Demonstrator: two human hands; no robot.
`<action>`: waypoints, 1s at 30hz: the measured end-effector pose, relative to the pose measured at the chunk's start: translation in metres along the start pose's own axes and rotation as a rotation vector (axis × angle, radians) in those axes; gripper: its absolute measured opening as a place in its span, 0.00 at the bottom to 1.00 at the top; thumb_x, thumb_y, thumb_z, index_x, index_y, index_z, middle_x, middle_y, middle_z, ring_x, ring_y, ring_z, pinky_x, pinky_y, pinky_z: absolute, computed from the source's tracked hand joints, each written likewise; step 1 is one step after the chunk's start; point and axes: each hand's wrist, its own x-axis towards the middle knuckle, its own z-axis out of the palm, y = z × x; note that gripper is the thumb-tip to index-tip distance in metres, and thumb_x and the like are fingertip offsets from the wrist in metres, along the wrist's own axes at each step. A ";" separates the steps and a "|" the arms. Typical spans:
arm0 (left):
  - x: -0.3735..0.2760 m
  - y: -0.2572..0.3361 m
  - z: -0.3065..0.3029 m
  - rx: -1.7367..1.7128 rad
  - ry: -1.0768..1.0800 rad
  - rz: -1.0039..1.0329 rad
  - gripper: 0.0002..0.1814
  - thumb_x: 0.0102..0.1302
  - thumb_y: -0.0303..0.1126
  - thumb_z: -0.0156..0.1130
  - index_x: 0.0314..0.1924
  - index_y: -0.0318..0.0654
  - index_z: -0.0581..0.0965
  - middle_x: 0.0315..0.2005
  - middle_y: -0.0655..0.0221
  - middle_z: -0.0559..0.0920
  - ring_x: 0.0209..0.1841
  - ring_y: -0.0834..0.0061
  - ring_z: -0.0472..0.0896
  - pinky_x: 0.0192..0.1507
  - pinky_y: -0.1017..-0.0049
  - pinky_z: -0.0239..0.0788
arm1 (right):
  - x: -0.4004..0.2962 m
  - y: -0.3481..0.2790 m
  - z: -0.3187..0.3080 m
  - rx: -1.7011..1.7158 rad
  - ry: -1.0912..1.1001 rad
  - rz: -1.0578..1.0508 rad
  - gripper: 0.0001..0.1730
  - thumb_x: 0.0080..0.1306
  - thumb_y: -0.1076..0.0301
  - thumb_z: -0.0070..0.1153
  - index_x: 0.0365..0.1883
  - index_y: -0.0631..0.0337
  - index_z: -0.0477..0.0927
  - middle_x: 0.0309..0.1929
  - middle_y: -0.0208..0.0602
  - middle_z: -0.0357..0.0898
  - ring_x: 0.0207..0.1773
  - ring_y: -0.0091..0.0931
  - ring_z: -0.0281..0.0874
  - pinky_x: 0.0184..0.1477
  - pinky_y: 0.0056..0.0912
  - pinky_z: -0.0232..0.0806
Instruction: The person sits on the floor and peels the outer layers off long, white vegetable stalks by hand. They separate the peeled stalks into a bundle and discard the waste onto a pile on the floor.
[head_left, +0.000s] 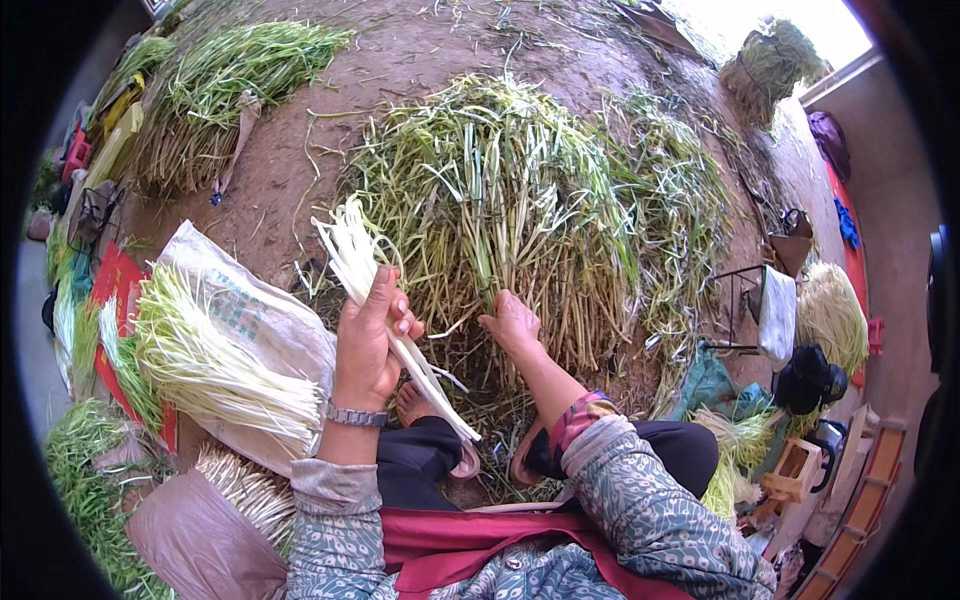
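My left hand (371, 337), with a metal-band watch on its wrist, grips a small bundle of long white peeled stalks (427, 379). The bundle slants across my palm, its pale tops up to the left and its cut ends down to the right. My right hand (514, 322) is at the front of a large heap of leafy green vegetable stalks (525, 195), pinching the lower part of a green stalk (484, 274). The heap's leaves point away from me and its brownish ends face me. Part of the right fingers is hidden.
To the left, a pile of pale trimmed stalks (217, 360) lies on a white woven sack (262, 315). Another heap of greens (217, 97) rests farther back. On the right are a metal-framed stool (772, 315), a wooden frame (795, 469) and a pale bundle (829, 315).
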 end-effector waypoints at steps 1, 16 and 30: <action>0.000 -0.001 0.000 -0.001 -0.008 0.005 0.14 0.60 0.41 0.54 0.38 0.40 0.66 0.17 0.78 0.65 0.15 0.88 0.63 0.20 0.84 0.65 | -0.003 0.003 -0.001 -0.024 0.014 0.005 0.20 0.47 0.58 0.61 0.34 0.55 0.68 0.33 0.37 0.73 0.38 0.34 0.72 0.38 0.35 0.62; -0.001 -0.014 -0.003 0.099 -0.045 -0.043 0.13 0.60 0.40 0.53 0.38 0.39 0.66 0.17 0.79 0.65 0.16 0.88 0.63 0.20 0.84 0.63 | -0.041 -0.019 -0.046 0.645 -0.033 0.059 0.14 0.51 0.63 0.54 0.31 0.62 0.72 0.26 0.34 0.75 0.30 0.25 0.72 0.36 0.26 0.65; -0.012 -0.054 0.002 0.299 -0.185 -0.146 0.12 0.55 0.36 0.61 0.35 0.39 0.70 0.23 0.74 0.74 0.19 0.88 0.70 0.19 0.86 0.68 | -0.121 -0.053 -0.107 1.225 -0.121 0.022 0.08 0.56 0.73 0.53 0.33 0.64 0.69 0.26 0.27 0.70 0.27 0.15 0.70 0.29 0.15 0.65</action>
